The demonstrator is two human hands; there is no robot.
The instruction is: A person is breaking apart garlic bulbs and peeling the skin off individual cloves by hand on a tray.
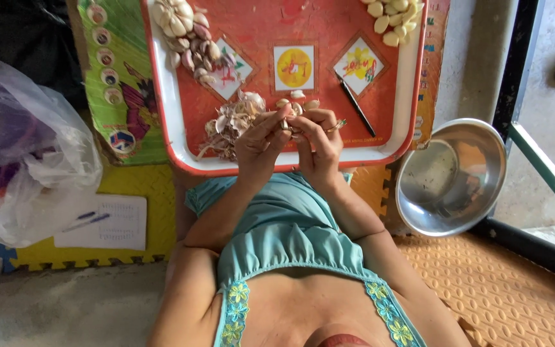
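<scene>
My left hand (259, 144) and my right hand (319, 138) meet over the near edge of a red tray (329, 19), both pinching one small garlic clove (286, 124). A ring sits on a right-hand finger. Beside my left hand lies a heap of papery garlic skins (229, 125). Unpeeled cloves and a garlic bulb (184, 32) rest at the tray's far left. Peeled pale cloves (393, 19) are piled at the far right. A thin dark knife (354, 103) lies on the tray right of my hands.
A steel bowl (451, 177) sits tilted on the floor at the right, next to a dark door frame (515, 71). A crumpled plastic bag (24, 151) and a paper sheet with blue pens (104, 222) lie at the left on foam mats.
</scene>
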